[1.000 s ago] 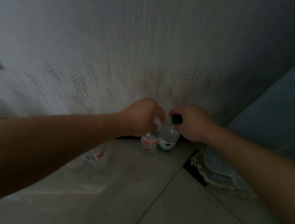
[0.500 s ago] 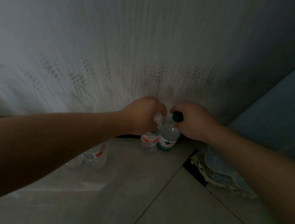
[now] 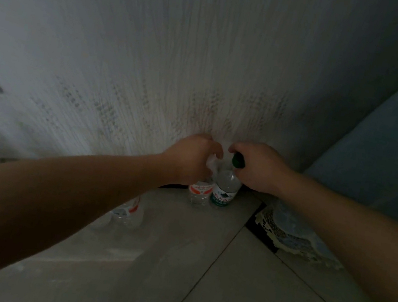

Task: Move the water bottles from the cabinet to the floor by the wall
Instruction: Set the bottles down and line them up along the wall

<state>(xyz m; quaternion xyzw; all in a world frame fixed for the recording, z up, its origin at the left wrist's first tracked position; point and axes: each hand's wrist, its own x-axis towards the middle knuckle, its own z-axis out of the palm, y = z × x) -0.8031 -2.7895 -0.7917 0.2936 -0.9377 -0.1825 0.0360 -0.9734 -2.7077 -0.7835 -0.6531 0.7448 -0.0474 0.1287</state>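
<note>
Your left hand (image 3: 192,160) has its fingers curled shut round the neck of the red-label bottle (image 3: 200,191); your right hand (image 3: 258,168) pinches the green-label bottle (image 3: 223,192) just under its green cap (image 3: 238,161). Both bottles stand touching on the floor (image 3: 198,270) at twelve o'clock, against the wall (image 3: 183,55). Another bottle (image 3: 128,214) lies at nine o'clock. You're setting down; next, I'd judge, let go gently so neither tips
</note>
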